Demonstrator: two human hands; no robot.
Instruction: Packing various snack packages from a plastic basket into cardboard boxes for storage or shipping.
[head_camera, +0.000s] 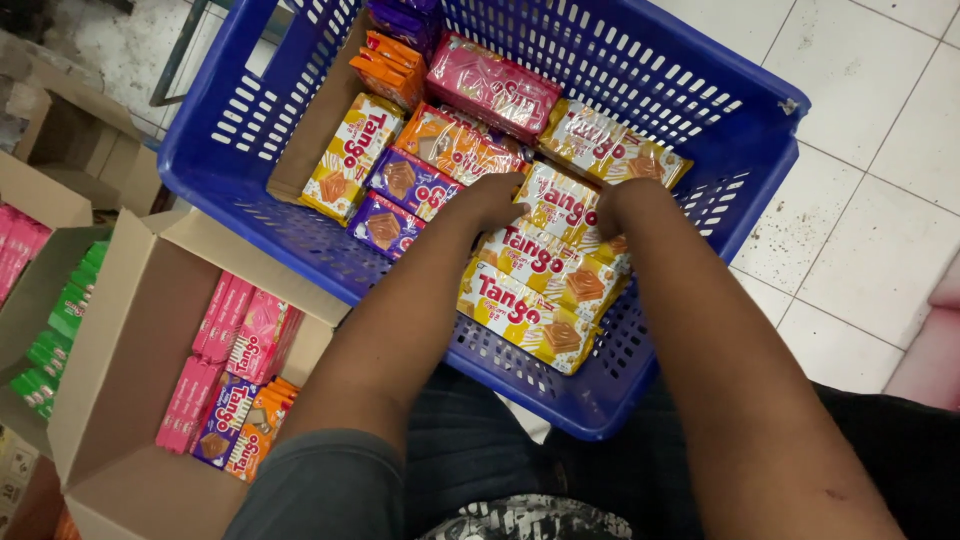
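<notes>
Both hands, left hand and right hand, grip yellow wafer packs. These lie in a blue basket beside a cardboard box.

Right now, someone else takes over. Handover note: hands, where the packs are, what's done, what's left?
Left hand: inside the blue plastic basket, fingers on the yellow wafer packs; whether the grip is closed cannot be seen.
Right hand: on the same stack's far edge, grip also hidden.
Done: yellow packs stacked at the basket's near right; purple packs, orange packs and a pink pack also in the basket.
Left: the cardboard box beside the basket holds pink, purple and orange packs.
</notes>
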